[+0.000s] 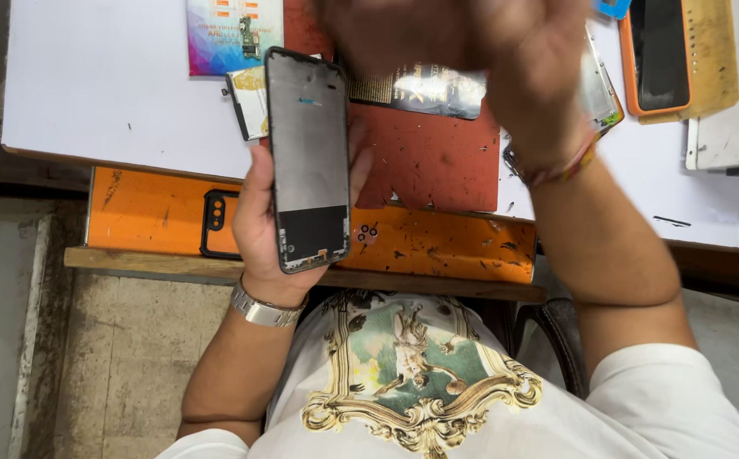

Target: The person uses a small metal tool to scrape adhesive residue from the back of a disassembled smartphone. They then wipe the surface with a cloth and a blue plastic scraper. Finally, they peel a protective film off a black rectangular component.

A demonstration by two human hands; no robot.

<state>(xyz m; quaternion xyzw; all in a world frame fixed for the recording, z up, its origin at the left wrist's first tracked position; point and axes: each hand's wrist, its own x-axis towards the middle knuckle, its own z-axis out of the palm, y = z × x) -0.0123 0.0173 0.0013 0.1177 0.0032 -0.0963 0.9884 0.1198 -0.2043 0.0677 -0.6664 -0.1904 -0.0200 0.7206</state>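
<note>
Left hand [259, 217] wrapped around a black phone frame [308, 157], fingers curled behind it and thumb along its right edge, holding it upright above the near edge of the red work mat [437, 161]. Metal watch [260, 310] on that wrist. Right hand [471, 42] raised over the far side of the mat, blurred; grip impossible to tell, nothing clearly held. Thread bracelet [556, 170] on its wrist.

Around the mat: orange drawer front [437, 246] just below, with a black phone case [215, 223] lying on it to the left, partly behind the left hand. Printed card [233, 34] beyond the mat's far left corner. Glossy packet [424, 89] on the mat, mostly covered by the right hand. Orange-cased phone [662, 55] on a tan board [713, 55] well to the right of the mat, on the white table [97, 85].

Small parts near the bracelet too blurred to make out.
</note>
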